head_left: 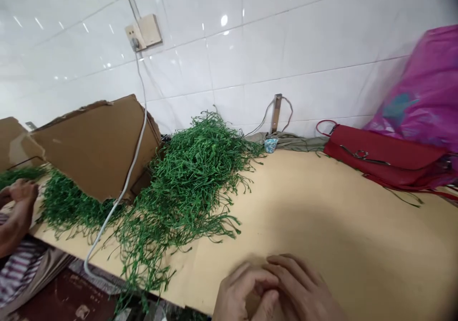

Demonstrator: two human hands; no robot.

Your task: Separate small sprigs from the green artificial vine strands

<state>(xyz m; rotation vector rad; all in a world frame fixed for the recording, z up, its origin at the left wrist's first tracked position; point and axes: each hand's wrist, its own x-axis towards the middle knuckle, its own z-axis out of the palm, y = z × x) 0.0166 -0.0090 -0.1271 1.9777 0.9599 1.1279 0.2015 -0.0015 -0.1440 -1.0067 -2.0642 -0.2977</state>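
Note:
My left hand (241, 292) and my right hand (302, 290) meet at the table's front edge, low in the view. The left fingers curl round with the thumb bent in. Beside them the right fingers are bent and pressed together, their tips touching the left hand. Whatever lies between the fingers, if anything, is hidden. Up and to the left of my hands spreads a large tangled heap of thin green strands (193, 168) with small knobbed or split ends. Some of the strands hang over the front edge of the tan tabletop (304, 187).
A torn cardboard sheet (93, 144) stands at left, a white cable (130, 173) crossing before it. Another person's hand (23, 192) is farther left, near more green strands. A small blue-white cup (271, 144), red handbag (386, 154) and magenta plastic bag (425, 92) line the tiled wall.

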